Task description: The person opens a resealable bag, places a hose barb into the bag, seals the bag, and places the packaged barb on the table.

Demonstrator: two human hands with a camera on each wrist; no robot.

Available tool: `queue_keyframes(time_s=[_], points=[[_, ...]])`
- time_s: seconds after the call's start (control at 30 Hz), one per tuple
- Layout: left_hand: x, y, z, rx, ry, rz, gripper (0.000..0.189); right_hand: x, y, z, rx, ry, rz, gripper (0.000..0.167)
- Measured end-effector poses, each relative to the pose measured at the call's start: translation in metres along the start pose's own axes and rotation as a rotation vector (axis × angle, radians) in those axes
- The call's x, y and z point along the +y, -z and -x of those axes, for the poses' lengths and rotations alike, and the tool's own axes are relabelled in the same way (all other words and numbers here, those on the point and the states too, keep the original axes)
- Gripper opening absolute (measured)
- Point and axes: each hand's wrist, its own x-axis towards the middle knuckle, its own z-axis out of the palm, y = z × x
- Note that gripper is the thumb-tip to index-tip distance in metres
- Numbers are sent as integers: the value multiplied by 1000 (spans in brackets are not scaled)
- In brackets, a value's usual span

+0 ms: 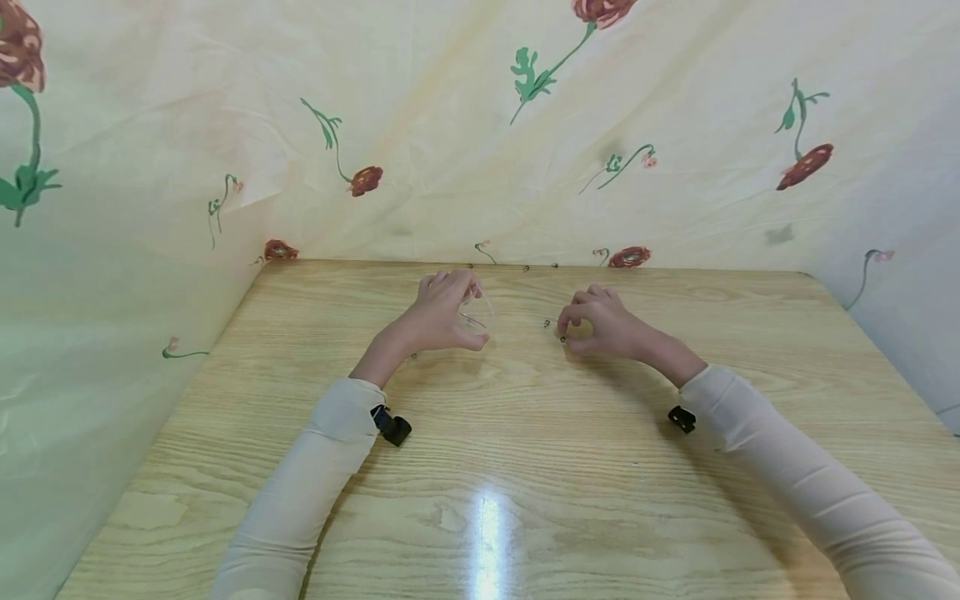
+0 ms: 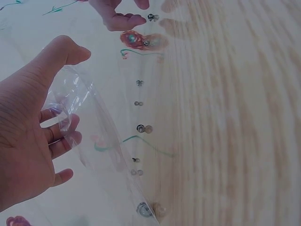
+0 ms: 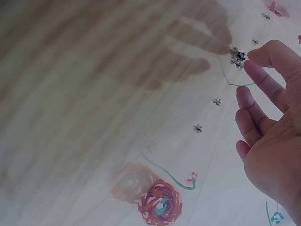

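Observation:
My left hand (image 1: 446, 312) holds a clear, thin plastic bag (image 2: 101, 110), its fingers curled at the crumpled film and its thumb spread away from them. The film hangs past the fingers with a long edge showing in the left wrist view. My right hand (image 1: 603, 321) is low over the table, thumb and forefinger bent into a ring. At their tips it pinches a small shiny metal piece (image 3: 240, 57), dark with short lobes. Just beyond lies another such piece (image 1: 547, 323). A further metal piece (image 1: 413, 356) sits by the left wrist.
Several more small metal pieces (image 1: 527, 267) lie along the back edge of the wooden table (image 1: 480, 433). A pale flowered sheet (image 1: 450, 100) hangs behind and at the sides. Black wrist camera mounts (image 1: 392, 426) sit on both sleeves. The glossy tabletop mirrors the hands and pieces.

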Motion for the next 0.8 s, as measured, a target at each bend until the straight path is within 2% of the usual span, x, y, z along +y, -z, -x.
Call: queue_keyframes(time_s=[0.6,0.8], points=[[0,0,-1,-5,6,-6,50,-1,-1,0,-27,8,32,14],[0,0,0,-3,8,3,50,0,-1,1,-38,-12,27,13]])
